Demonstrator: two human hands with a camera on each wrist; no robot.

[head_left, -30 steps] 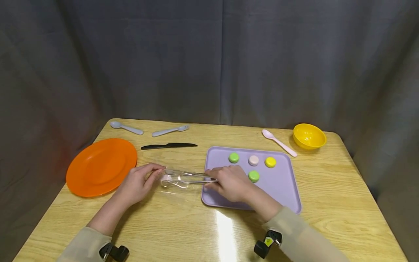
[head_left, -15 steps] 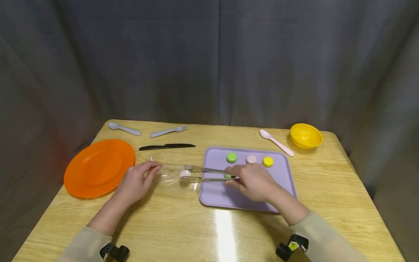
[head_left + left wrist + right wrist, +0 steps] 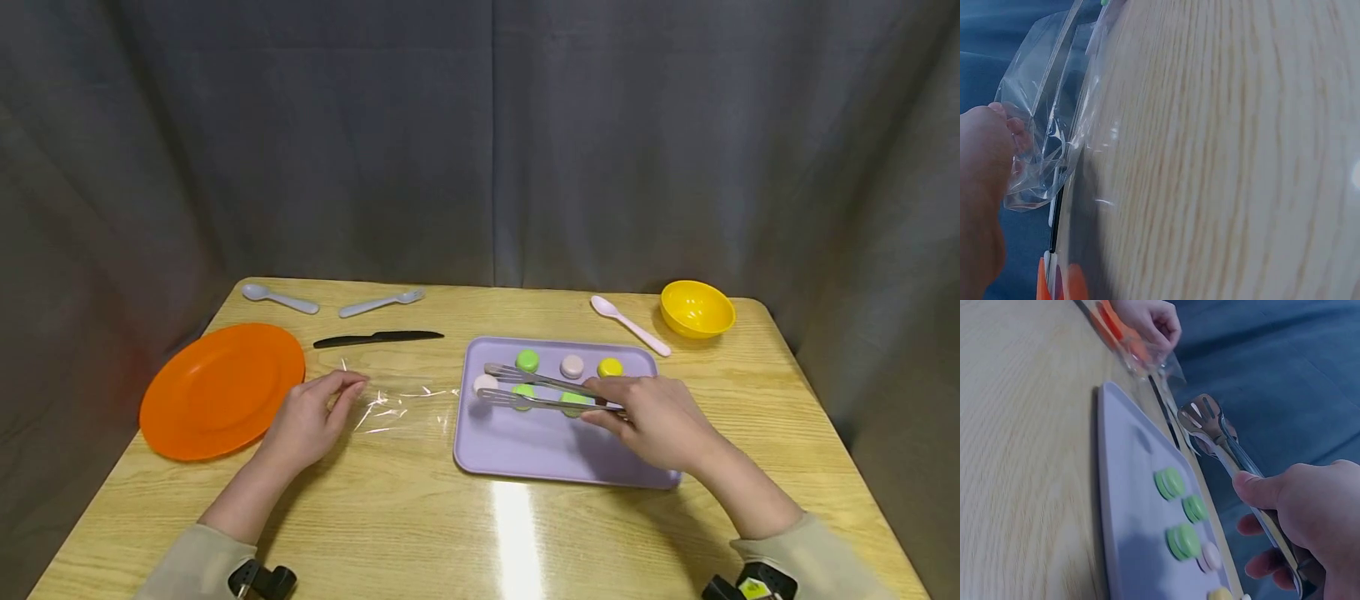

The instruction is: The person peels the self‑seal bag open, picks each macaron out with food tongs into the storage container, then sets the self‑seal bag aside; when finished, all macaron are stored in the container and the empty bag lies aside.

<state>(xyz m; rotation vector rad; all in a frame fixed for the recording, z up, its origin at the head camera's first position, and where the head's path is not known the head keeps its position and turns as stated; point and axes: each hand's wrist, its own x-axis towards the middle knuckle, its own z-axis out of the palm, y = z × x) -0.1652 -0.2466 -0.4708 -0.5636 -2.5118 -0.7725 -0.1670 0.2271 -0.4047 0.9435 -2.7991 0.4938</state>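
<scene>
In the head view my right hand (image 3: 652,421) grips metal tongs (image 3: 551,406) above the lilac tray (image 3: 525,454). A pale pink macaron (image 3: 485,384) sits between the slotted tong tips, over the tray's left side. The right wrist view has the tongs (image 3: 1235,456) raised above the tray, the macaron mostly hidden behind the near tip. On the tray lie several macarons: green ones (image 3: 527,361), another pale pink one (image 3: 572,366) and a yellow one (image 3: 610,367). My left hand (image 3: 307,421) pinches the edge of a clear plastic bag (image 3: 405,408), its mouth facing the tray.
An orange plate (image 3: 225,392) lies left of my left hand. Behind are a grey spoon (image 3: 281,298), a grey fork (image 3: 382,302) and a black knife (image 3: 378,337). A pink spoon (image 3: 630,325) and a yellow bowl (image 3: 697,310) stand at the back right.
My right hand has drawn the tongs rightward out of the bag, bringing the pale pink macaron from inside it to above the tray. My left hand has kept its pinch on the bag.
</scene>
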